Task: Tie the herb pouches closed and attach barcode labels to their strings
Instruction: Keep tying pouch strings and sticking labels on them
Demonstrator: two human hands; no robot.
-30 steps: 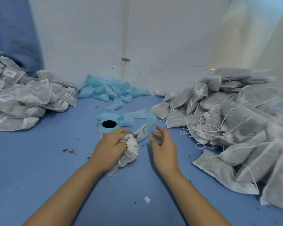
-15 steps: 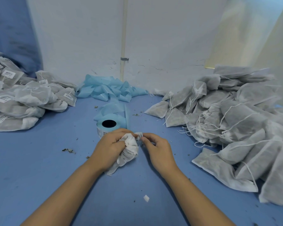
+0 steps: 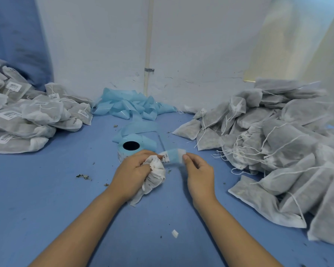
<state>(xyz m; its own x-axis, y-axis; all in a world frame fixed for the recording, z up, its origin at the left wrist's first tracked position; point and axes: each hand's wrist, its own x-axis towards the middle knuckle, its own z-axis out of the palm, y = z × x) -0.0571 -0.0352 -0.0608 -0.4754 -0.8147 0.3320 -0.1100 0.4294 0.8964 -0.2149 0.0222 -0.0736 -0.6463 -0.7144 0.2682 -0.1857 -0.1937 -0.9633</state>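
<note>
the left hand (image 3: 132,170) squeezes the pouch (image 3: 155,175) just above the tabletop (image 3: 46,189) to keep its neck closed. the right hand (image 3: 198,170) pinches the label (image 3: 175,155), likely to peel it.
</note>
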